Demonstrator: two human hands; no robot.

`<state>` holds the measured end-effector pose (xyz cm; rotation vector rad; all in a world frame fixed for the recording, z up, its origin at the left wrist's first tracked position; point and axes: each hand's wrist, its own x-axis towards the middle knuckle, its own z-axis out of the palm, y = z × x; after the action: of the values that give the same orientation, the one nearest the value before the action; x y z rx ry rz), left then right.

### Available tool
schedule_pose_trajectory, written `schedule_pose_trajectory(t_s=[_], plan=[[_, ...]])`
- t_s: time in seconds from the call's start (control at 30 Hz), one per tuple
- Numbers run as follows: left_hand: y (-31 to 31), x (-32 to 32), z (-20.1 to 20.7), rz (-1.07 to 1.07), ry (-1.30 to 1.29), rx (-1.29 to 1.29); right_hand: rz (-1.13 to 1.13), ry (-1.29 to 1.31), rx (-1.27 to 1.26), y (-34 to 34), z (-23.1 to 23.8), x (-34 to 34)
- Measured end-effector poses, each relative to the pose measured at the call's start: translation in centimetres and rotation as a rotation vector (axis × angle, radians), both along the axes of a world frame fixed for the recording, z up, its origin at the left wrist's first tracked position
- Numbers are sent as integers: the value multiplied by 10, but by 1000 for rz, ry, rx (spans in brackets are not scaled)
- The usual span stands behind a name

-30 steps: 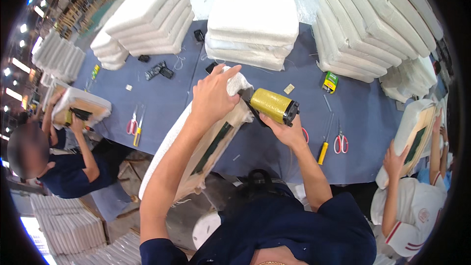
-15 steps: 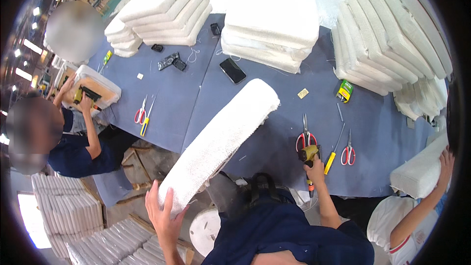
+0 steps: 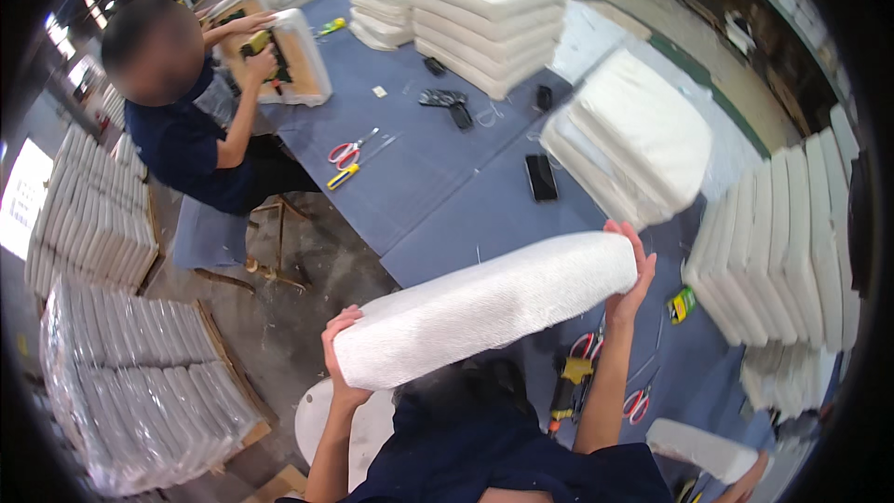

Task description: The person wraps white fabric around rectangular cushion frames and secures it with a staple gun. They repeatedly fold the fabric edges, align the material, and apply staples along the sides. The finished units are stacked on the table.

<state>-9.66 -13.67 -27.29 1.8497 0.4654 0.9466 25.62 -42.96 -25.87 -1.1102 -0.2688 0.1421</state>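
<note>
A white fabric-covered seat cushion (image 3: 484, 307) is held up edge-on in front of my body, over the near edge of the table. My left hand (image 3: 343, 354) grips its left end, and my right hand (image 3: 633, 275) is wrapped round its right end. Beside my right forearm lies a yellow-and-black staple gun (image 3: 570, 387) with an orange fitting, touched by neither hand. Red-handled scissors (image 3: 587, 345) are partly hidden behind that forearm. A second pair of red-handled scissors (image 3: 638, 405) rests to its right.
The blue-grey table (image 3: 438, 196) carries a black phone (image 3: 540, 177), stacked white cushions (image 3: 484, 23) and more cushions (image 3: 773, 242) at right. At left a co-worker (image 3: 200, 130) holds another staple gun to a cushion. Wrapped cushions (image 3: 140, 382) stand lower left. Another person's hand (image 3: 748, 480) touches a cushion at lower right.
My right hand has let go of the staple gun and taken the cushion's right end. The cushion has turned from steeply slanted to nearly level. My view has swung left.
</note>
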Motion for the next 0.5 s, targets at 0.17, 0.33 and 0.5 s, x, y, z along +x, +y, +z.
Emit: schedule_pose_trajectory(t_s=[0.17, 0.33, 0.5], plan=[[4, 18, -23, 6, -213, 19, 30, -2, 211, 20, -18, 21], [16, 60, 31, -85, -294, 191, -67, 0, 298, 13, 30, 34], [57, 118, 46, -184, -176, 150, -96, -408, -355, -28, 95, 67]])
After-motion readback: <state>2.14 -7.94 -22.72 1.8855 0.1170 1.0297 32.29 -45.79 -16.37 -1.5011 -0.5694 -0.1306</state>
